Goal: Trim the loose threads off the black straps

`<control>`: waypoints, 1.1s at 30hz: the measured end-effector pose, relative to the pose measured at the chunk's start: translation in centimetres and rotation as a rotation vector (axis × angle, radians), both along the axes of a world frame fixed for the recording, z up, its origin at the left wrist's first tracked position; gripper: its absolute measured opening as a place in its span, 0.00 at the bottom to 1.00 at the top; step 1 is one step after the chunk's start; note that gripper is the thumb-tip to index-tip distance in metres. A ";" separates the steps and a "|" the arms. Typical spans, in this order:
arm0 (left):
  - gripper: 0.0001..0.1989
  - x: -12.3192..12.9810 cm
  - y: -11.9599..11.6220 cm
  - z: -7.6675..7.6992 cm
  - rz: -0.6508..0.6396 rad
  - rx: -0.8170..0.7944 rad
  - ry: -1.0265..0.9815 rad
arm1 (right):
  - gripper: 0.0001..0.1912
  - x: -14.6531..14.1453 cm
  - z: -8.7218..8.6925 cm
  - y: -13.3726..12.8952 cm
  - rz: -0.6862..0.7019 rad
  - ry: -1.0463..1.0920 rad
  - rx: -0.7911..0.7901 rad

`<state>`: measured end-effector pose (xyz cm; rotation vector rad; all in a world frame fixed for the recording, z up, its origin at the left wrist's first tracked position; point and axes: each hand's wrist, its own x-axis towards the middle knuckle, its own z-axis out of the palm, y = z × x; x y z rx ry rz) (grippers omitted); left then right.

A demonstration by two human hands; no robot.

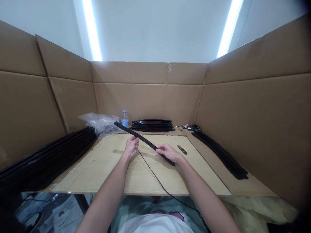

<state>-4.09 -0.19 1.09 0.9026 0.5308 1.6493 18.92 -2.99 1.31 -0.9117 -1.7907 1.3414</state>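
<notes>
Above the middle of the worktop (97,174), the left hand (132,146) pinches a black strip (147,141) midway and the right hand (168,152) grips nearer its close end, probably to steady its length. Snips (182,149) lie on the worktop's right half, presumably for easy reach.
</notes>
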 end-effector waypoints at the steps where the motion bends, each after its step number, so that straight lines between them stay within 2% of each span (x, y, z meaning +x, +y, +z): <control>1: 0.16 0.0 0.0 0.0 -0.003 0.002 0.005 | 0.18 -0.1 0.0 0.0 0.001 0.007 -0.005; 7: 0.18 0.2 0.0 -0.2 -0.010 0.009 0.009 | 0.22 -0.4 0.2 -0.2 0.049 0.091 -0.012; 12: 0.20 0.2 0.1 -0.3 -0.013 0.014 -0.006 | 0.18 -0.4 0.4 -0.2 0.038 0.118 0.108; 19: 0.16 0.0 0.1 -0.2 -0.033 0.004 0.001 | 0.18 -0.3 0.7 0.0 -0.006 0.080 0.171; 23: 0.20 0.1 0.0 -0.1 -0.059 0.002 0.014 | 0.23 0.0 0.9 0.0 -0.048 -0.004 0.221; 29: 0.17 0.1 -0.2 0.0 -0.068 -0.010 0.058 | 0.21 0.0 0.8 -0.1 -0.087 -0.087 0.274; 33: 0.17 -0.1 -0.1 0.0 -0.068 -0.015 0.077 | 0.16 -0.2 0.9 -0.1 -0.071 -0.125 0.263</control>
